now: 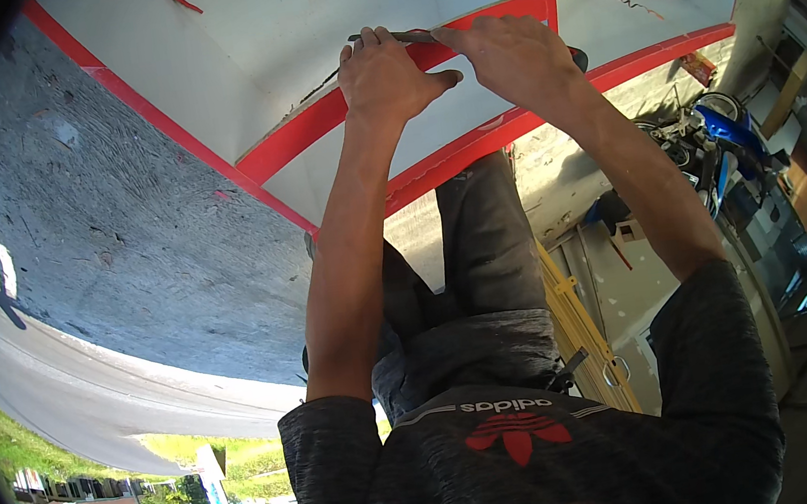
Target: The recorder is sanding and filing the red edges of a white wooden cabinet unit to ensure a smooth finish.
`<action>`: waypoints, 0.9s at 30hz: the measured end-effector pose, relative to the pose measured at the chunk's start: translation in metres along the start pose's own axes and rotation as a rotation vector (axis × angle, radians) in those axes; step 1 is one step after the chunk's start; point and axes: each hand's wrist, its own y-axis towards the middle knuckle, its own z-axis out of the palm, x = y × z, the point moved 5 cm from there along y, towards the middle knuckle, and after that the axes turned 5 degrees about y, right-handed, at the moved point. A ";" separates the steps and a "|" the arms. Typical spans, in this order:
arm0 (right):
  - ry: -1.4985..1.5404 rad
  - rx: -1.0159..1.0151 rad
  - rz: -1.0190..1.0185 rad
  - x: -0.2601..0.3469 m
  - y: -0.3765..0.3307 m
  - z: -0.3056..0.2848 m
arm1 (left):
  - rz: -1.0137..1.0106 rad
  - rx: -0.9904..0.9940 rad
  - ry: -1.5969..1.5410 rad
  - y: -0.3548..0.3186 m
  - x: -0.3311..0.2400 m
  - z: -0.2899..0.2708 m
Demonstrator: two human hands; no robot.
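Blade (pixel 402 36) flat on white board (pixel 296 33) along red stripe (pixel 308 128), long axis running left-right. Left hand (pixel 389 77) pressed open over its left end; right hand (pixel 512 52) closed around dark handle (pixel 578 57), nearer the grip.

Both hands rest side by side on the board (pixel 318 51), the left hand (pixel 389 77) just left of the right hand (pixel 512 55), a thin tool (pixel 407 37) lying across under their fingertips, with the concrete ground (pixel 98 229) to the left and a motorbike (pixel 722 137) to the right.
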 end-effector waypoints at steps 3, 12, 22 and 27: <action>-0.029 0.017 -0.007 0.005 0.007 -0.002 | -0.069 0.122 0.016 0.000 0.006 0.003; 0.013 -0.030 0.043 -0.005 -0.018 -0.005 | 0.020 -0.028 -0.001 -0.003 -0.011 0.006; -0.028 -0.033 0.001 -0.010 -0.029 -0.010 | 0.065 -0.104 -0.003 -0.015 -0.013 0.002; 0.029 0.004 0.059 -0.034 -0.010 0.012 | 0.003 -0.053 0.159 0.013 -0.022 0.010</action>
